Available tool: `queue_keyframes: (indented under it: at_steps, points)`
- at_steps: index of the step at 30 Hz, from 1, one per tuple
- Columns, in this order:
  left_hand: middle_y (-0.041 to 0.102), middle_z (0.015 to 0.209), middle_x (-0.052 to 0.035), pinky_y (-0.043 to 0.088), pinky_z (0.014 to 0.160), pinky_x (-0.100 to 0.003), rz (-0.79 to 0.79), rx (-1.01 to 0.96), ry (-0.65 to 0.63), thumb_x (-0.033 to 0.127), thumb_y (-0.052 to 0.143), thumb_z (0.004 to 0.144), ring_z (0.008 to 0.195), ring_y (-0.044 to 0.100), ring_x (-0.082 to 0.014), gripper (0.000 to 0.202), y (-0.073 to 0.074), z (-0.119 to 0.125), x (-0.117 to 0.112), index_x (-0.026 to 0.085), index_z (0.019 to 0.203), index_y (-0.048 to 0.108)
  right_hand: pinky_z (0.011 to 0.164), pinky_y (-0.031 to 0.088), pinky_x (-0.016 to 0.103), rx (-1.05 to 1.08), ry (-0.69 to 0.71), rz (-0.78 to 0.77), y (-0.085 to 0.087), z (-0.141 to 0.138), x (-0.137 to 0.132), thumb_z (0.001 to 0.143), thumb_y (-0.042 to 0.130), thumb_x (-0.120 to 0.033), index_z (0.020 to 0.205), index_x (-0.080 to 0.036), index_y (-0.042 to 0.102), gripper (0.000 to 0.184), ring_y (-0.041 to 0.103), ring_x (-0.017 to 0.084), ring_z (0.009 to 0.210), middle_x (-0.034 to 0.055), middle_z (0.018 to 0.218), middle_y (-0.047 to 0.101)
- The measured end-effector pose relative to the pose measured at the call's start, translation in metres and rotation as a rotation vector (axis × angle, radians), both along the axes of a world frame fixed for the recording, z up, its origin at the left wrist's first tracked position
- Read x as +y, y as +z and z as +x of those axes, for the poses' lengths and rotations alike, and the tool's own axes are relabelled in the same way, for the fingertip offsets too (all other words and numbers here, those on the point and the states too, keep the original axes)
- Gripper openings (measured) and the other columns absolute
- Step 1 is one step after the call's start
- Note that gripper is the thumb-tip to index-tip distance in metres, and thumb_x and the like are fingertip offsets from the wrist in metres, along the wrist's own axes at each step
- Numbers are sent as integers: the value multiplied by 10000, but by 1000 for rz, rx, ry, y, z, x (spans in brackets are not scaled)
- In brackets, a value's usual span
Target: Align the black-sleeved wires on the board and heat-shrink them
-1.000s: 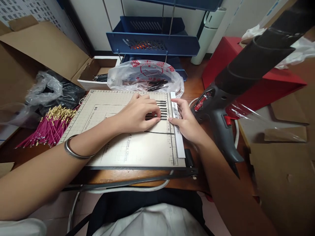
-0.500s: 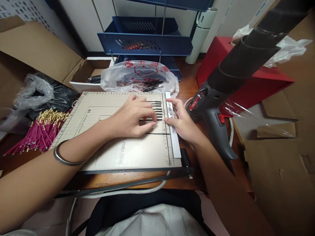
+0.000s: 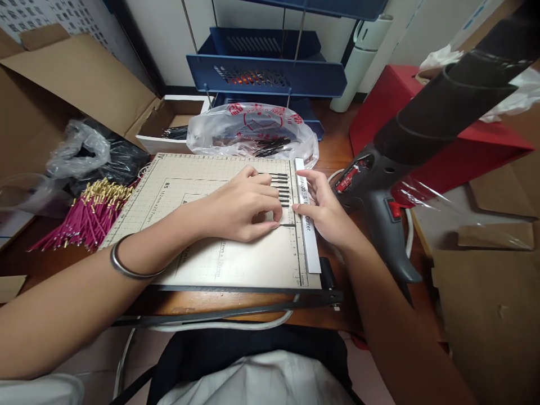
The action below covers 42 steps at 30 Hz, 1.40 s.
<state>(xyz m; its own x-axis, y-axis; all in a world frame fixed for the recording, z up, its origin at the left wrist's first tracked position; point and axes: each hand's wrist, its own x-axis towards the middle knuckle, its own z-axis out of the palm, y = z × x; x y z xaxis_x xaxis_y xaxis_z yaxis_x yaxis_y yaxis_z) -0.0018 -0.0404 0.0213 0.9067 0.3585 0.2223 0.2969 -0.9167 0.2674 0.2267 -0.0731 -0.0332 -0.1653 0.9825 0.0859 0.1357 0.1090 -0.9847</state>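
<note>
A cream paper cutter board (image 3: 248, 261) with printed ruler lines lies in front of me. Several thin black wires (image 3: 283, 196) lie side by side near its right edge, their left parts covered by my left hand (image 3: 255, 208). That hand's thumb and index finger are closed at the left end of a separate black wire (image 3: 288, 225), nearer to me than the row. My right hand (image 3: 323, 208) rests across the white strip (image 3: 311, 253) on the cutter's right edge. Its thumb and index finger are stretched out apart; the other fingers are mostly hidden.
A black heat gun (image 3: 382, 185) stands close on the right, before a red box (image 3: 379, 95). Behind the board are a plastic bag (image 3: 211, 132) and a blue rack (image 3: 270, 73). Magenta wires (image 3: 84, 222) with gold ends are piled at left, by a cardboard box (image 3: 84, 79).
My left hand has shifted toward me, from the row's nearest wire to the separate one. My right hand keeps its place on the strip. The whole view has moved slightly.
</note>
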Motion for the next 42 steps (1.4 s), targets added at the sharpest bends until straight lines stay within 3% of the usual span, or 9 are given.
queue_keyframes:
  at_steps: [9,17,21,26,33,37,42]
  points:
    - [747,844,-29,295,861,-415,21,-40,40,288,594,1002,823,529,-212,210,-3,-6,6,206,877,741,1280,392,566,-114,65,53,2,4,-5,779,847,-406,1445,-295,368,828,515,334,1460,120,1528,508]
    - [742,832,-41,322,898,-417,-5,-48,78,313,587,1020,843,545,-220,247,-3,-7,8,194,857,730,1298,378,577,-164,34,72,1,2,-6,787,844,-451,1456,-283,383,829,477,349,1499,133,1556,484]
    - [737,838,-34,383,907,-386,-175,-155,136,326,495,1071,870,571,-216,331,0,-10,11,196,888,738,1270,409,584,-162,30,60,2,2,-6,816,807,-438,1448,-277,390,773,491,354,1481,130,1505,526]
    - [697,814,-33,431,756,-323,-429,-342,237,458,440,1108,755,575,-176,468,0,-16,18,163,944,763,1236,441,589,-172,27,59,3,2,-7,797,830,-422,1442,-300,402,783,543,341,1407,108,1469,553]
    - [740,814,-46,366,929,-411,-183,-132,213,382,591,1010,875,563,-223,292,-4,-10,14,191,876,766,1297,360,598,-210,-7,83,2,-1,-7,789,828,-441,1434,-284,415,782,490,354,1468,131,1558,485]
    - [740,819,-32,310,910,-415,-105,-44,175,376,678,972,883,550,-227,206,-3,-5,8,205,903,770,1274,385,598,-156,8,55,2,0,-6,796,780,-398,1433,-269,408,749,515,344,1438,131,1510,527]
    - [758,848,-38,290,859,-409,-2,-22,154,301,635,989,848,532,-221,183,-3,-2,4,194,889,744,1283,364,603,-109,45,-16,2,4,-4,801,703,-282,1452,-308,409,714,531,330,1428,91,1513,544]
